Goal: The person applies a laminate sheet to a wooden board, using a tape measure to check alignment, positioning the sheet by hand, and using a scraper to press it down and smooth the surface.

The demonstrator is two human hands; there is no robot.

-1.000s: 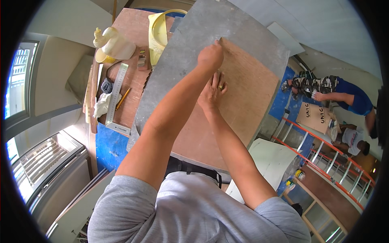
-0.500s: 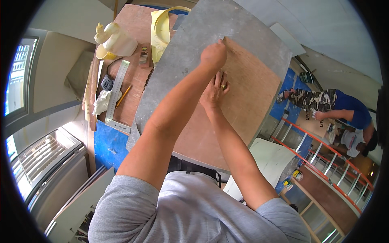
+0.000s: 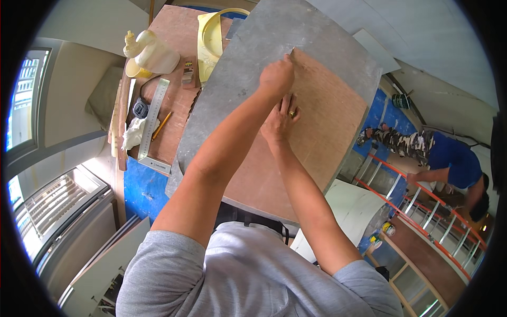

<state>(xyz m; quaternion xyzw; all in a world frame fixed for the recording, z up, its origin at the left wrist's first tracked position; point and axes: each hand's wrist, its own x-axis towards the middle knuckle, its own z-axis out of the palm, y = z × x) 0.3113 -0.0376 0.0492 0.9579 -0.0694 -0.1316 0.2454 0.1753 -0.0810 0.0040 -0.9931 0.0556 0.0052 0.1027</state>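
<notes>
A brown wooden sheet [image 3: 322,127] lies over a larger grey sheet [image 3: 253,42] in front of me. My left hand [image 3: 277,79] is closed in a fist by the wooden sheet's far corner. A small pointed tip shows past its knuckles at that corner; whatever is inside the fist is hidden. My right hand [image 3: 281,119], with a ring on one finger, rests on the wooden sheet just below the left, its fingers stretched out. The left forearm partly covers the sheets.
On a brown board to the left are a white jug [image 3: 158,52], metal square [image 3: 153,121], tape measure [image 3: 140,108], pencil [image 3: 161,127], white cloth [image 3: 133,134] and yellow roll of strip [image 3: 213,33]. At right, a person [image 3: 454,158] bends behind an orange ladder [image 3: 417,211].
My left fist has shifted slightly toward me; my right hand stays in place. At the right, the other person has bent lower and moved an arm toward the ladder.
</notes>
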